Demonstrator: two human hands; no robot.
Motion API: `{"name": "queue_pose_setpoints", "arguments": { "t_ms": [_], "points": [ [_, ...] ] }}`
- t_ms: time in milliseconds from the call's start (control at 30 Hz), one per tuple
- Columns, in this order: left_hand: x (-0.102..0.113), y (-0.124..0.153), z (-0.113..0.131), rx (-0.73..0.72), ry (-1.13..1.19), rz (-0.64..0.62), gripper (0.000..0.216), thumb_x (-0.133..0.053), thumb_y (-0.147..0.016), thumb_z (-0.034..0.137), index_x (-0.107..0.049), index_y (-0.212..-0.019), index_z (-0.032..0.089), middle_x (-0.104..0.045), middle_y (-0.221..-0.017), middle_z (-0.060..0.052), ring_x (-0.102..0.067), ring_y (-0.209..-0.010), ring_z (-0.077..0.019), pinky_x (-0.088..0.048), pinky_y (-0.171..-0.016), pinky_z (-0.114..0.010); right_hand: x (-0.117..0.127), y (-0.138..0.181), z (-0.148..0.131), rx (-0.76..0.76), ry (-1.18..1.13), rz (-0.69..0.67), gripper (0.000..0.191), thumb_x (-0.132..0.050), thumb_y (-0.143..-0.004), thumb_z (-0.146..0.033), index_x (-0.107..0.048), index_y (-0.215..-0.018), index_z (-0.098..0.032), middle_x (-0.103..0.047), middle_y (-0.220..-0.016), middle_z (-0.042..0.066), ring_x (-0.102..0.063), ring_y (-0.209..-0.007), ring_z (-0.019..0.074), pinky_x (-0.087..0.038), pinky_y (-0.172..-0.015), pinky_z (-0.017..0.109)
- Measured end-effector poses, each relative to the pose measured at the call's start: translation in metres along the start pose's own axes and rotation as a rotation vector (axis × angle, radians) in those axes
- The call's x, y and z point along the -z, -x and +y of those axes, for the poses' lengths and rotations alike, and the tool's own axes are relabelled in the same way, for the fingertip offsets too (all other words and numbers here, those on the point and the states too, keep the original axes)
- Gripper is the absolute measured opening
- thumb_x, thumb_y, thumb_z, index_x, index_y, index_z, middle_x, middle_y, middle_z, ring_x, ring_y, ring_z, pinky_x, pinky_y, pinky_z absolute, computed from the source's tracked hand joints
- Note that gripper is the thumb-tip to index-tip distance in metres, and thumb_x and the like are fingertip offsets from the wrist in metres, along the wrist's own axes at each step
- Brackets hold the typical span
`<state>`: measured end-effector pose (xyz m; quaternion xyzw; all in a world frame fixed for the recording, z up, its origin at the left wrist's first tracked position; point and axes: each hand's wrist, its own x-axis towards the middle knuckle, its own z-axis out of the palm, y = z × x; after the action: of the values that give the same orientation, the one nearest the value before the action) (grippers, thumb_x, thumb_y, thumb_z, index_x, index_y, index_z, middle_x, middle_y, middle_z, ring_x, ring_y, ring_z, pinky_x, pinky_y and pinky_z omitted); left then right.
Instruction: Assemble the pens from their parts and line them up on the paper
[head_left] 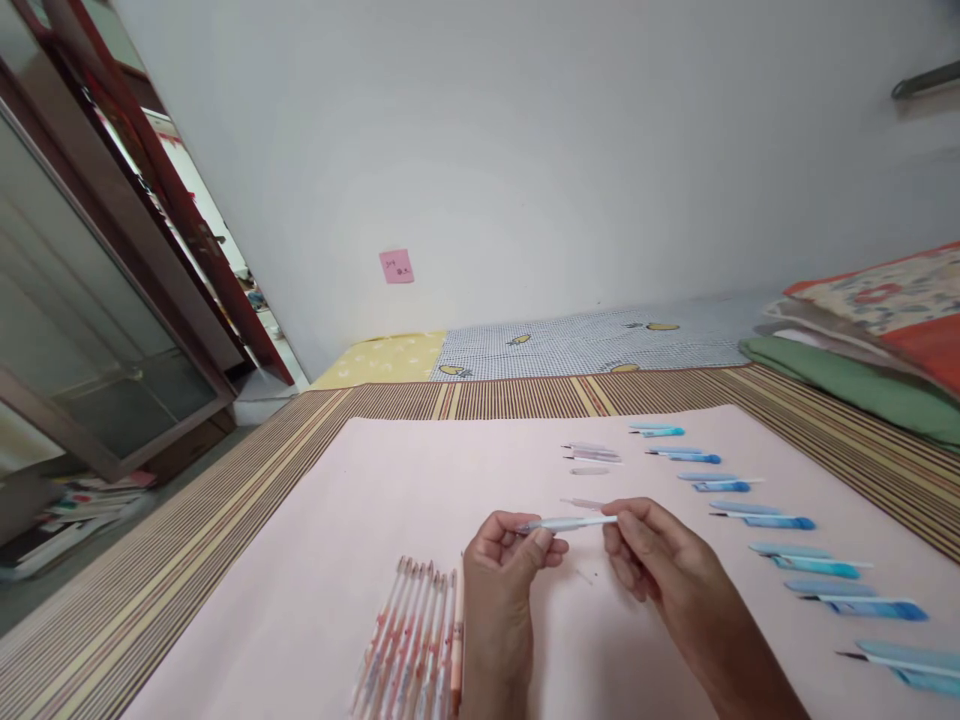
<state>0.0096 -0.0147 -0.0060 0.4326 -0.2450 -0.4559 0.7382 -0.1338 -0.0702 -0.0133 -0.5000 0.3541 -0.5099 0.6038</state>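
Note:
Above the pink sheet, a slim pen (564,524) lies level between my two hands. The fingers of my left hand (502,585) pinch its translucent grey barrel near the tip. My right hand (664,565) pinches the white rod at its other end, which looks like a refill. How far the rod sits inside the barrel I cannot tell. Just behind the hands lies a pale barrel piece (585,503). Farther back are several grey pen parts (592,453) with dark tips. A tiny loose piece (585,577) rests between my hands.
Assembled pens with red patterns (405,640) lie side by side left of my left forearm. Blue pen parts (761,521), grouped with refills, run down the right side. The pink sheet (300,560) covers a striped mat (225,500). Folded cloths (847,370) sit at back right.

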Motion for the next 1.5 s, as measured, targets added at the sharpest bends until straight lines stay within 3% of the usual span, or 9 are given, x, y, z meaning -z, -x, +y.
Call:
{"name": "queue_pose_setpoints", "arguments": {
  "t_ms": [100, 267, 367, 567, 933, 1100, 1300, 1500],
  "points": [
    [-0.001, 0.000, -0.002, -0.003, 0.001, 0.001, 0.024, -0.083, -0.069, 0.027, -0.067, -0.080, 0.013, -0.070, -0.070, -0.006, -0.069, -0.066, -0.0166, -0.052, -0.065, -0.024, 0.002, -0.001, -0.002, -0.005, 0.006, 0.010, 0.034, -0.073, -0.078, -0.050, -0.064, -0.080, -0.017, -0.060, -0.064, 0.001, -0.045, -0.048, 0.0099, -0.033, -0.045, 0.023],
    [0.000, 0.003, -0.003, -0.009, -0.012, -0.009, 0.026, -0.084, -0.068, 0.027, -0.068, -0.082, 0.013, -0.072, -0.070, -0.007, -0.070, -0.067, -0.0178, -0.054, -0.067, -0.026, -0.004, 0.003, -0.005, 0.024, 0.147, 0.025, 0.040, -0.066, -0.083, -0.052, -0.059, -0.063, -0.018, -0.048, -0.046, -0.003, -0.041, -0.046, 0.0105, -0.032, -0.048, 0.024],
    [0.000, 0.005, 0.000, 0.006, -0.021, -0.025, 0.024, -0.082, -0.071, 0.026, -0.067, -0.083, 0.012, -0.072, -0.073, -0.007, -0.071, -0.071, -0.0185, -0.054, -0.069, -0.026, -0.006, 0.004, -0.004, 0.037, 0.148, 0.031, 0.041, -0.068, -0.082, -0.052, -0.057, -0.062, -0.018, -0.048, -0.049, -0.003, -0.039, -0.045, 0.0096, -0.030, -0.047, 0.023],
    [-0.001, 0.004, 0.002, 0.040, 0.041, -0.061, 0.023, -0.077, -0.077, 0.028, -0.066, -0.090, 0.013, -0.073, -0.105, -0.015, -0.073, -0.082, -0.0196, -0.056, -0.076, -0.027, -0.004, 0.000, 0.004, 0.023, 0.179, 0.001, 0.042, -0.067, -0.080, -0.056, -0.057, -0.063, -0.019, -0.050, -0.048, -0.003, -0.041, -0.044, 0.0105, -0.032, -0.046, 0.024],
    [-0.002, 0.001, -0.005, -0.021, 0.076, 0.016, 0.044, -0.064, -0.088, 0.041, -0.059, -0.121, 0.013, -0.073, -0.100, -0.015, -0.073, -0.081, -0.0206, -0.057, -0.077, -0.030, -0.004, -0.008, 0.023, 0.007, 0.225, -0.045, 0.046, -0.064, -0.080, -0.061, -0.062, -0.064, -0.017, -0.054, -0.048, -0.001, -0.044, -0.042, 0.0108, -0.035, -0.043, 0.023],
    [0.001, -0.002, -0.006, -0.051, 0.049, 0.005, 0.040, -0.059, -0.090, 0.043, -0.061, -0.116, 0.012, -0.073, -0.099, -0.015, -0.073, -0.082, -0.0204, -0.056, -0.075, -0.029, -0.006, -0.006, 0.023, -0.018, 0.238, -0.080, 0.046, -0.061, -0.082, -0.060, -0.064, -0.066, -0.017, -0.054, -0.045, -0.001, -0.045, -0.042, 0.0114, -0.035, -0.044, 0.023],
    [0.003, -0.003, -0.004, -0.007, 0.117, 0.008, 0.047, -0.064, -0.086, 0.041, -0.058, -0.123, 0.013, -0.073, -0.098, -0.014, -0.072, -0.075, -0.0184, -0.055, -0.071, -0.027, -0.011, -0.002, 0.019, -0.013, 0.221, -0.097, 0.040, -0.066, -0.080, -0.056, -0.066, -0.072, -0.017, -0.061, -0.057, 0.002, -0.048, -0.046, 0.0120, -0.035, -0.044, 0.023],
    [-0.001, 0.000, -0.003, 0.008, 0.139, -0.040, 0.036, -0.064, -0.086, 0.043, -0.063, -0.105, 0.013, -0.073, -0.096, -0.014, -0.072, -0.073, -0.0194, -0.055, -0.069, -0.028, -0.014, 0.002, 0.016, 0.013, 0.313, -0.093, 0.038, -0.062, -0.085, -0.053, -0.063, -0.070, -0.018, -0.062, -0.061, 0.001, -0.051, -0.048, 0.0120, -0.037, -0.048, 0.024]
  ]
}}
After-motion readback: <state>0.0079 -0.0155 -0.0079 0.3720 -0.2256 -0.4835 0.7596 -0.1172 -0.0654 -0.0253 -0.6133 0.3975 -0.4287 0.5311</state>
